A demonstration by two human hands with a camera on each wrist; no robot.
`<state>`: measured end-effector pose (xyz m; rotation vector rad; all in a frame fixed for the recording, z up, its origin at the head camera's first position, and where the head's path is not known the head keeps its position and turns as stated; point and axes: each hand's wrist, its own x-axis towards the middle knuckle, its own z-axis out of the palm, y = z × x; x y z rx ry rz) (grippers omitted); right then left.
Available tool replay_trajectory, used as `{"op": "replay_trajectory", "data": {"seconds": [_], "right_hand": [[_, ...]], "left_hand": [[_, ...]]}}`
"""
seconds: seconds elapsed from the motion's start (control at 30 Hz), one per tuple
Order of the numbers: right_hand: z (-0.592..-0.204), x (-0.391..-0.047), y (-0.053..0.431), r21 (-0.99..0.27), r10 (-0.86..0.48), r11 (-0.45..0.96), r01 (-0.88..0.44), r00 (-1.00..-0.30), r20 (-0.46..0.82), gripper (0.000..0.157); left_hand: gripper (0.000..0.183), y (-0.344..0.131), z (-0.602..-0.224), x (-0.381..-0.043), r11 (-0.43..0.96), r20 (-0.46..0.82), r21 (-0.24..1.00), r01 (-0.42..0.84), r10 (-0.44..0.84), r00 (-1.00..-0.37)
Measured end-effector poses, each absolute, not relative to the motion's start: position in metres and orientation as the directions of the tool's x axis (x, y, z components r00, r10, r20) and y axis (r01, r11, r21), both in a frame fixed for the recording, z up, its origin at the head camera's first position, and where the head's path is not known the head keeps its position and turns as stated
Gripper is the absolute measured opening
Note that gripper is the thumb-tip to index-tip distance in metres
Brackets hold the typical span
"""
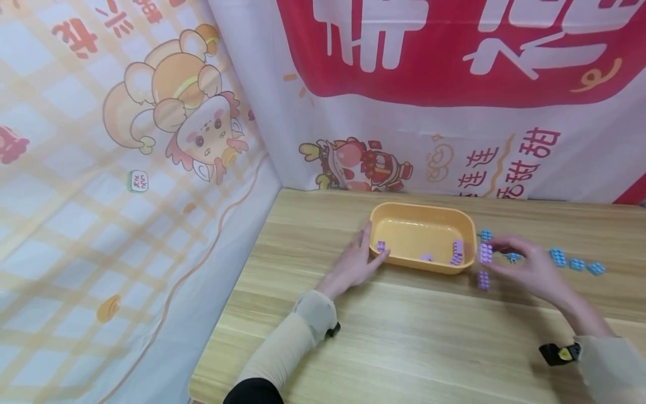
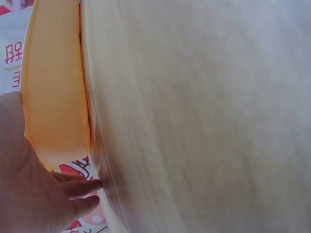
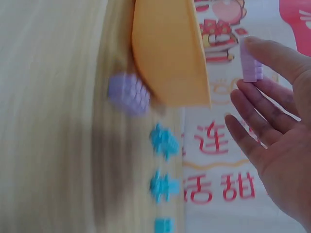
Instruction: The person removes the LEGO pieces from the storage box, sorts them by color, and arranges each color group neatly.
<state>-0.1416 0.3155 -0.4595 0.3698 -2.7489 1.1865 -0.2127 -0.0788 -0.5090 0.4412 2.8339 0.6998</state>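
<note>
In the head view my left hand [image 1: 355,262] holds the left near corner of an orange-yellow plastic box [image 1: 429,210]. Its thumb lies at the near rim and its fingers lie along the left end. The left wrist view shows that hand [image 2: 34,184] against the box's outer wall [image 2: 58,87]. My right hand [image 1: 535,269] pinches a purple building brick [image 1: 486,253] between thumb and fingers, just right of the box. Another purple brick [image 1: 483,280] stands on the table below it. Inside the box are purple bricks [image 1: 456,252] at the right and a purple one [image 1: 381,246] at the left.
Blue bricks [image 1: 557,257] lie in a row to the right on the wooden table [image 1: 404,336]. A blue piece [image 1: 513,257] lies partly behind my right hand, and a blue brick [image 1: 485,235] is near the box's right end. Printed cloth [image 1: 429,129] hangs behind the table.
</note>
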Motion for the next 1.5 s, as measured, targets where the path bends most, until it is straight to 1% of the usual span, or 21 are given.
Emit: {"op": "replay_trajectory", "data": {"seconds": [0.27, 0.43, 0.57, 0.77, 0.9, 1.13, 1.5], "right_hand": [[-0.488, -0.128, 0.352, -0.679, -0.194, 0.654, -0.333, -0.942, 0.275, 0.04], [-0.498, -0.122, 0.361, -0.685, -0.197, 0.652, -0.326, -0.945, 0.262, 0.044], [-0.506, -0.119, 0.365, -0.684, -0.199, 0.662, -0.308, -0.951, 0.236, 0.045], [-0.519, -0.113, 0.37, -0.692, -0.173, 0.682, -0.235, -0.972, 0.159, 0.047], [-0.526, -0.11, 0.372, -0.679, -0.159, 0.702, -0.215, -0.977, 0.145, 0.048], [-0.535, -0.108, 0.375, -0.657, -0.137, 0.72, -0.224, -0.974, 0.182, 0.044], [-0.545, -0.106, 0.374, -0.644, -0.127, 0.73, -0.226, -0.972, 0.197, 0.045]], "left_hand": [[0.098, -0.077, -0.509, -0.213, 0.843, -0.125, 0.487, 0.229, 0.327, -0.937], [0.097, -0.078, -0.508, -0.214, 0.838, -0.114, 0.496, 0.227, 0.321, -0.94], [0.097, -0.078, -0.508, -0.214, 0.838, -0.116, 0.496, 0.226, 0.322, -0.939], [0.098, -0.078, -0.509, -0.215, 0.835, -0.112, 0.5, 0.229, 0.325, -0.939], [0.098, -0.078, -0.508, -0.215, 0.837, -0.111, 0.497, 0.23, 0.325, -0.939], [0.099, -0.078, -0.507, -0.216, 0.836, -0.113, 0.497, 0.232, 0.327, -0.938], [0.1, -0.077, -0.509, -0.214, 0.835, -0.119, 0.498, 0.232, 0.331, -0.936]]}}
